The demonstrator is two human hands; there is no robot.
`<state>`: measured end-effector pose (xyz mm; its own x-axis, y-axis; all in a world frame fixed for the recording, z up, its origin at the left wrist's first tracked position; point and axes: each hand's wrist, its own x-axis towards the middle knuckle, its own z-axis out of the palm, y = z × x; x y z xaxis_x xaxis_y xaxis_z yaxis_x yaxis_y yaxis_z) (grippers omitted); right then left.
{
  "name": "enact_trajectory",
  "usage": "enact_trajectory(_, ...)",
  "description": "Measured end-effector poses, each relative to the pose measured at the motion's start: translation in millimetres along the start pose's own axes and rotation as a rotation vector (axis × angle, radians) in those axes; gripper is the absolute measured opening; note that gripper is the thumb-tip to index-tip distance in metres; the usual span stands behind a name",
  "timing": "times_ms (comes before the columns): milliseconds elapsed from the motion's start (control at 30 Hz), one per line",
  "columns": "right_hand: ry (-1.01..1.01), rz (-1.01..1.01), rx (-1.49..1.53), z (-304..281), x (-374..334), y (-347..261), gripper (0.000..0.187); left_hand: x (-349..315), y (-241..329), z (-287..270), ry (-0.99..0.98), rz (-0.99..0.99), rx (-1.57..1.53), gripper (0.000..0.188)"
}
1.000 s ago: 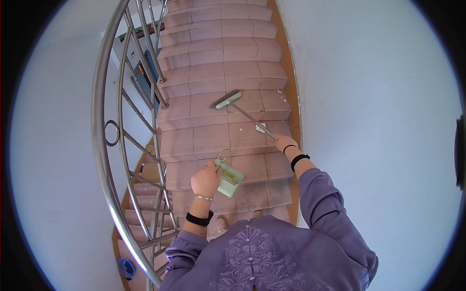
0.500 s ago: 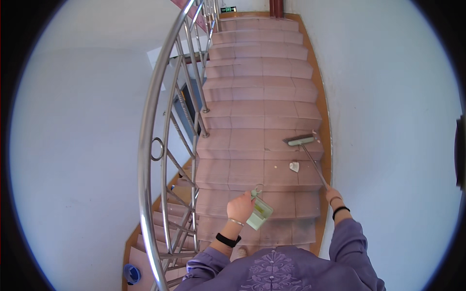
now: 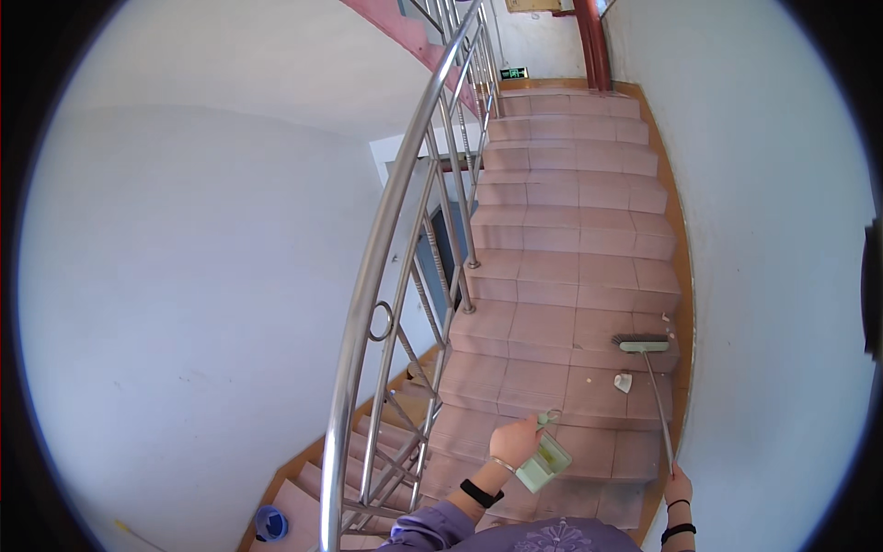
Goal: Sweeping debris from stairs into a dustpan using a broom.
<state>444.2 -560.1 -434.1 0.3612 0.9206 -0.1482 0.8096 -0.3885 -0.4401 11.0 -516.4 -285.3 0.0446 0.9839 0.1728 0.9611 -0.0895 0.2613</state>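
Note:
My right hand (image 3: 679, 488) is closed round the handle of a long-handled broom (image 3: 644, 346) at the lower right. The broom's pale green head with grey bristles rests near a step's front edge, close to the right wall. On the step below it lies a crumpled white scrap (image 3: 623, 382), apart from the bristles. A smaller white bit (image 3: 665, 317) lies just beyond the broom head. My left hand (image 3: 515, 443) grips a small pale green dustpan (image 3: 544, 467) by its ringed handle. Something yellowish shows inside the pan.
Pink tiled stairs (image 3: 543, 271) rise ahead between a white wall (image 3: 763, 276) on the right and a curved metal railing (image 3: 382, 244) on the left. Beyond the railing, a lower flight holds a blue bucket (image 3: 271, 523). Red pipes (image 3: 593, 46) stand at the top.
My view has tilted up and turned left, so the stairs appear lower and further right. The broom head has come slightly nearer to me, and its handle stands straighter. Both hands keep their holds.

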Motion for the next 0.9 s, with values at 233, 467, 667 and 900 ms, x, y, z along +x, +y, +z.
enact_trajectory(233, -0.013, -0.03, 0.004, 15.4, 77.8, -73.9, 0.048, 1.9, -8.2, 18.5, 0.084, 0.03, 0.01, 0.028)
enact_trajectory(467, -0.149, 0.031, -0.065, 29.2, 80.2, -72.2, 0.048, 3.8, -10.4, 15.8, 0.048, 0.009, 0.021, 0.029)
enact_trajectory(667, -0.129, 0.102, -0.035, 7.5, -9.0, -14.8, 0.046, 2.7, -3.8, 12.2, 0.025, 0.048, 0.032, 0.028)
enact_trajectory(900, -0.084, 0.147, -0.128, -33.6, -71.2, -15.9, 0.044, -1.0, -12.5, 15.1, 0.023, 0.03, 0.07, 0.028)
